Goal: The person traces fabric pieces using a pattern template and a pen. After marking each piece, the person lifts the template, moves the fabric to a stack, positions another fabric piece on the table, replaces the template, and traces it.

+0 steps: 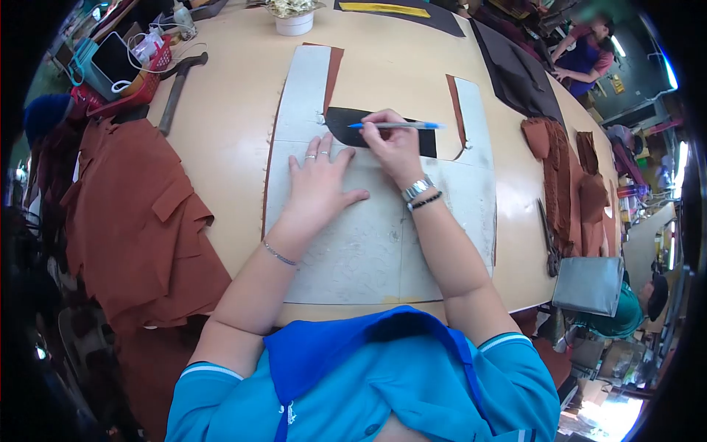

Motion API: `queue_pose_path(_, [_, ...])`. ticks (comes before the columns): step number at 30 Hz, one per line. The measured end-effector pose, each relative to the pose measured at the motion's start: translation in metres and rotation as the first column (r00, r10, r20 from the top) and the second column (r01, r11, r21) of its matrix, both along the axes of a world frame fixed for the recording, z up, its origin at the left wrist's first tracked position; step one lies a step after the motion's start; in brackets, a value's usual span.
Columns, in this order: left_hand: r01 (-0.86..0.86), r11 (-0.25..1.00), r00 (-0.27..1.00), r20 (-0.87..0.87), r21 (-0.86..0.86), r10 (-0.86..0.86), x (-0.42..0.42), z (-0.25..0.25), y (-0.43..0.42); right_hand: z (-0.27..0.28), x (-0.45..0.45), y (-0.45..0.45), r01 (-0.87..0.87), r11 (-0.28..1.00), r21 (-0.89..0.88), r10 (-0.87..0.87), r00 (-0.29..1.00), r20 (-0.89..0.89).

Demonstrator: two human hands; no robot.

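Noting positions: the board (335, 254), pale and U-shaped, lies flat on the table (221, 96) directly in front of the person, its two prongs pointing away from the body and its notch between them. Brown sheet (335, 70) shows along the board's left side and beside the inner edges of the prongs. Black piece (343, 119) shows in the notch, its long axis running left to right. Right hand (395, 153) is closed on the pen (425, 125), pinched between thumb and fingers, over the black piece. Key relation: the pen lies nearly crosswise to the body, tip to the left, over the black piece and near the notch's left inner corner; contact of the tip cannot be told. Left hand (315, 184) is open, palm down on the board, fingers spread, holding nothing. Its fingertips are just beside that same corner, so by position it is the nearer hand to the corner, while the right hand reaches in from the right, tip leading. Forearms converge on the notch from both sides. Surroundings: hammer (177, 92) and brown stack (132, 221) to the left, scissors (547, 236) to the right, well apart from both hands.
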State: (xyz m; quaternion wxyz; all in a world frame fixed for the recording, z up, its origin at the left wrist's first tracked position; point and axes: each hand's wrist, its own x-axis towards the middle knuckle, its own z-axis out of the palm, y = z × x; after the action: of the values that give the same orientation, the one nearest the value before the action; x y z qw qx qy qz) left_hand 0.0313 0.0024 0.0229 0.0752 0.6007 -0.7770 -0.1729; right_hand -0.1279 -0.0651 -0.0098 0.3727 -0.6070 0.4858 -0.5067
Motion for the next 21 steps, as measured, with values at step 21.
queue_pose_path(21, [0.035,0.998,0.999,0.037,-0.049,-0.033,0.000,-0.009,-0.001,-0.016,0.035,-0.025,-0.095,0.991,-0.093,0.076,0.979,-0.191])
